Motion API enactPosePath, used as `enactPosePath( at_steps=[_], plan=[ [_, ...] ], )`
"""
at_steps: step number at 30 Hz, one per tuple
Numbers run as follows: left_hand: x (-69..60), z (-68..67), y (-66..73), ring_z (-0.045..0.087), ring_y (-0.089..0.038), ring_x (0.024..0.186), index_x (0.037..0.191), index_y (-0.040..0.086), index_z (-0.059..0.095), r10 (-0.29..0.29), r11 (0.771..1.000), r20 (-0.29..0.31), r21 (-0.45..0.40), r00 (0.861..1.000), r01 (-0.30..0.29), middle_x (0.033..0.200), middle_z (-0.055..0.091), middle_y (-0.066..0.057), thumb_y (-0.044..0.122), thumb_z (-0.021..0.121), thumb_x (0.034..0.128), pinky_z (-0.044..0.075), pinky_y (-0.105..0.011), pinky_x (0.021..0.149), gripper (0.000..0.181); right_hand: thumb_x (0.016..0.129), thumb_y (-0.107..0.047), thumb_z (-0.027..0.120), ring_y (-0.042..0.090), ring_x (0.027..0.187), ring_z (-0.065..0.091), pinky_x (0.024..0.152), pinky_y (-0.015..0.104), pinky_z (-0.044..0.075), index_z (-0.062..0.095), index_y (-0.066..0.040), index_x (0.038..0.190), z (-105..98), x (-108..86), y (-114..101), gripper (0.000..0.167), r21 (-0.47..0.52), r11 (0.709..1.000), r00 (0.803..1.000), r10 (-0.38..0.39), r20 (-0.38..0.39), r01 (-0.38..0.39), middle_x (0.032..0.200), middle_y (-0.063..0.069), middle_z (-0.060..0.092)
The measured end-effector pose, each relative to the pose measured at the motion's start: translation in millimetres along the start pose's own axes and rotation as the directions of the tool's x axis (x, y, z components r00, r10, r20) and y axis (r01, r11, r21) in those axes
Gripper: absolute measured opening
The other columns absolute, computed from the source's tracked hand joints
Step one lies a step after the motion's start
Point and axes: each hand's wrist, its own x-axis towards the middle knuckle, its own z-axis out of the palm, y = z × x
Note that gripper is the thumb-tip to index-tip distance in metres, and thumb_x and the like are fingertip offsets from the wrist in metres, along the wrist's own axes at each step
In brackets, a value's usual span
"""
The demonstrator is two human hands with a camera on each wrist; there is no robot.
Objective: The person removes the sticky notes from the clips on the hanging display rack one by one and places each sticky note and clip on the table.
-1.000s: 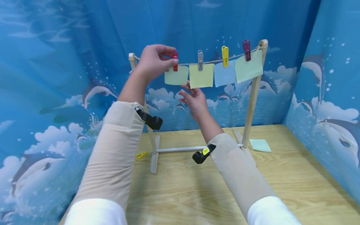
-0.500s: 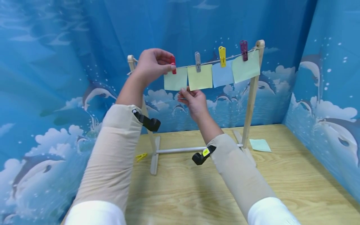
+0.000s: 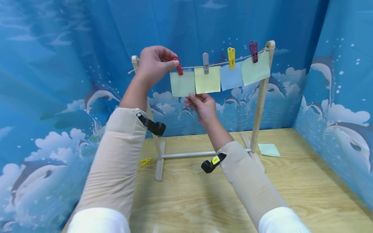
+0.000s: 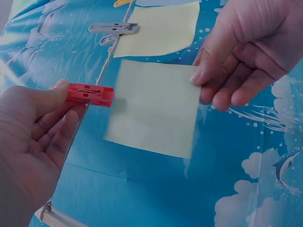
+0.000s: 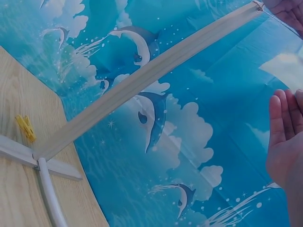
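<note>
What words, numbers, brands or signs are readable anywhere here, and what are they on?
Nothing is readable.
Yellow label on the black right-wrist device: small dark marks, too small to read.
Four hanging notes and table note: no writing shows.

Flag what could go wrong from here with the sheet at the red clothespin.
The red clothespin seems barely to reach the pale green sheet, which could slip free if the right hand lets go. That hand is also close to the yellow sheet's lower edge and might knock it askew.
</note>
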Motion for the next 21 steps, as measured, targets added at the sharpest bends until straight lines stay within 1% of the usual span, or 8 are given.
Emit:
enactPosePath(
  at_steps=[5, 12, 17, 21],
  plan=[
    [-1.9, -1.0, 1.3, 0.060, -0.017, 0.097, 0.106, 0.012, 0.073, 0.019, 1.000, -0.067, -0.013, 0.998, -0.020, 0.106, 0.068, -0.004, 0.026, 0.071, 0.0885, 0.053, -0.025, 0.087, 0.023, 0.096, -0.004, 0.061, 0.016, 0.076, 0.069, 0.072, 0.028, 0.059, 0.063, -0.001, 0.095, -4, -1.4, 2, 0.004, -0.029, 1.000, 1.000, 0.002, -0.001, -0.002, 0.082, 0.008, 0.070],
    [-2.7, -5.5, -1.5, 0.062, -0.017, 0.094, 0.103, 0.011, 0.074, 0.039, 0.993, -0.114, -0.108, 0.993, -0.051, 0.106, 0.069, -0.005, 0.025, 0.073, 0.0865, 0.053, -0.024, 0.087, 0.022, 0.095, -0.006, 0.063, 0.016, 0.076, 0.069, 0.073, 0.029, 0.059, 0.063, -0.002, 0.094, -12, -8.2, 6, 0.004, -0.046, 0.998, 0.999, 0.037, -0.015, -0.038, 0.081, 0.006, 0.070],
    [-5.0, -8.6, -1.2, 0.063, -0.019, 0.089, 0.102, 0.009, 0.074, 0.075, 0.980, -0.144, -0.174, 0.987, -0.100, 0.104, 0.069, -0.007, 0.024, 0.074, 0.0858, 0.053, -0.025, 0.085, 0.022, 0.095, -0.005, 0.062, 0.016, 0.077, 0.069, 0.073, 0.028, 0.059, 0.062, -0.002, 0.095, -18, -15.4, 8, 0.003, -0.047, 0.997, 0.998, 0.057, -0.005, -0.058, 0.082, 0.006, 0.070],
    [-11.6, -11.5, 2.0, 0.062, -0.019, 0.087, 0.101, 0.007, 0.075, 0.090, 0.963, -0.172, -0.237, 0.981, -0.130, 0.103, 0.069, -0.009, 0.021, 0.074, 0.0864, 0.053, -0.025, 0.083, 0.020, 0.096, -0.003, 0.061, 0.015, 0.075, 0.069, 0.072, 0.028, 0.058, 0.062, -0.003, 0.095, -23, -22.4, 11, 0.002, -0.064, 0.995, 0.997, 0.075, 0.001, -0.075, 0.081, 0.005, 0.069]
  ],
)
